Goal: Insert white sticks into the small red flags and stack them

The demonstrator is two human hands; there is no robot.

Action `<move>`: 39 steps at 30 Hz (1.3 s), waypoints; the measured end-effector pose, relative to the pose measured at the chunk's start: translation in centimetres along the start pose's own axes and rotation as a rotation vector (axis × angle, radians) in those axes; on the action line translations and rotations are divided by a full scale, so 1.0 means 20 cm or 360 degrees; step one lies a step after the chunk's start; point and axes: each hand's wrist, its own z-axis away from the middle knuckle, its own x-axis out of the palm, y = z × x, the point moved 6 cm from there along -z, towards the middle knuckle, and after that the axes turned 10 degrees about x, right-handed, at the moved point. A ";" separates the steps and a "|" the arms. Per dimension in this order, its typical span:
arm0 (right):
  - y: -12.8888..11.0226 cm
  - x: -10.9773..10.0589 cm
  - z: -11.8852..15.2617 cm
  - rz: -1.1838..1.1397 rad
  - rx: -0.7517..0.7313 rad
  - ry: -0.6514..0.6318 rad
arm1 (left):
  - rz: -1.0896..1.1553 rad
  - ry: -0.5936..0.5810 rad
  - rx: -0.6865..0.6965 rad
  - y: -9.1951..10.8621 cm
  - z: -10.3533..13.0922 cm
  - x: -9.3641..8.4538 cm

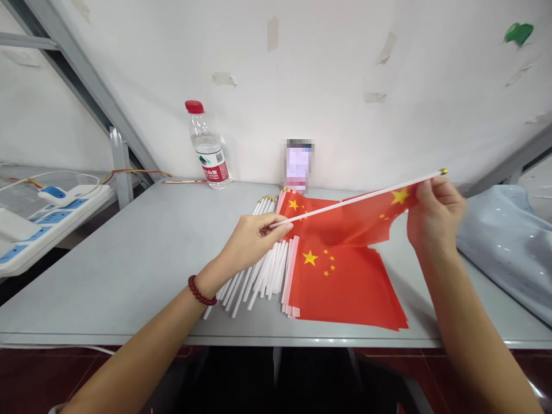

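Observation:
Between my hands a small red flag with yellow stars (366, 221) hangs from a white stick (336, 206) with a gold tip, slanting up to the right. My left hand (254, 238), wearing a beaded bracelet, pinches the stick's lower end. At the upper end my right hand (437, 210) grips the flag's edge just below the gold tip. Under them lies a stack of red flags (345, 293) with white sleeve edges. Several white sticks (241, 287) with gold tips lie beside the stack, partly hidden by my left hand.
A water bottle (209, 149) with a red cap and a phone (298, 167) stand against the wall. To the left is a power strip (56, 221) with cables. A pale plastic bag (504, 241) sits at the right of the grey table (129, 276).

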 end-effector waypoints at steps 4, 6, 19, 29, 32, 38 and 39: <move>-0.07 -0.09 -0.03 -0.0105 -0.0187 0.0301 | 0.0012 -0.0044 -0.0015 -0.01 0.00 0.00; -0.11 -0.10 -0.02 -0.0095 -0.0272 0.0355 | 0.0053 -0.0104 -0.0015 -0.01 0.00 0.02; -0.03 -0.04 0.02 0.0104 0.0320 0.0231 | 0.0283 -0.0242 -0.0104 0.01 0.02 0.05; 0.02 0.00 0.05 0.0365 0.0775 0.0041 | 0.0530 -0.0165 -0.0149 -0.01 0.01 0.01; 0.03 0.00 0.06 0.0376 0.0838 0.0074 | 0.0723 -0.0243 -0.0149 0.00 0.01 0.02; 0.11 -0.01 0.05 0.0404 0.0937 0.0083 | 0.1282 -0.0124 -0.0182 0.00 0.02 -0.02; 0.12 -0.02 0.05 0.0405 0.0952 0.0087 | 0.1341 -0.0117 -0.0179 -0.01 0.02 -0.03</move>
